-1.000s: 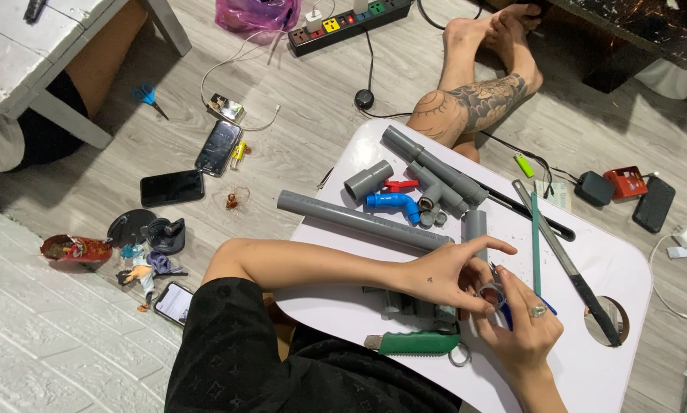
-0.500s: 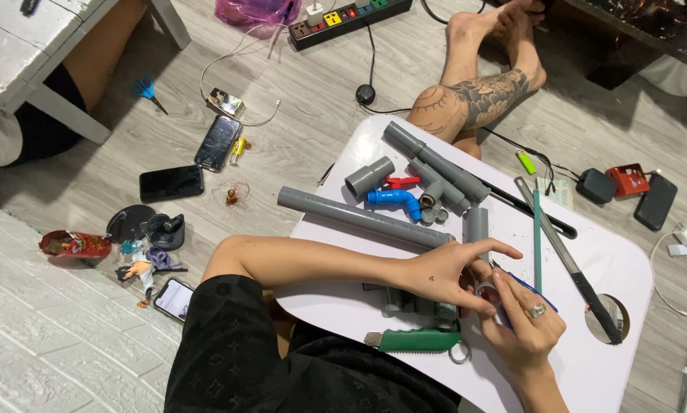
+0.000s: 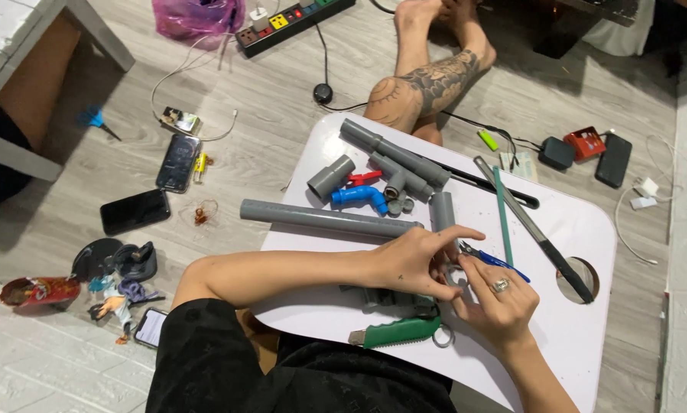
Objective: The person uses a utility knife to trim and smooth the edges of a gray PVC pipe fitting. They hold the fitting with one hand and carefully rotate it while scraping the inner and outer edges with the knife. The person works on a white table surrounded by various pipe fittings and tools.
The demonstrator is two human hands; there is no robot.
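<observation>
- Left hand (image 3: 412,264) and right hand (image 3: 496,294) meeting over the white counter (image 3: 588,321), fingertips pinched on a small part between them, too hidden to identify.
- Blue pen (image 3: 496,260) grasped in the right grip, long axis slanting up-left toward the left hand.
- Left grip curled over grey fittings (image 3: 393,298).
- Green-handled saw (image 3: 397,333) just below, nearer the left hand.

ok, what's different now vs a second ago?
Little. The right hand has shifted its blue pen slightly against the small part under the left hand, which stays pressed on it. Nothing taken up or let go. The long grey pipe, green-handled saw and blue fitting lie as before.
</observation>
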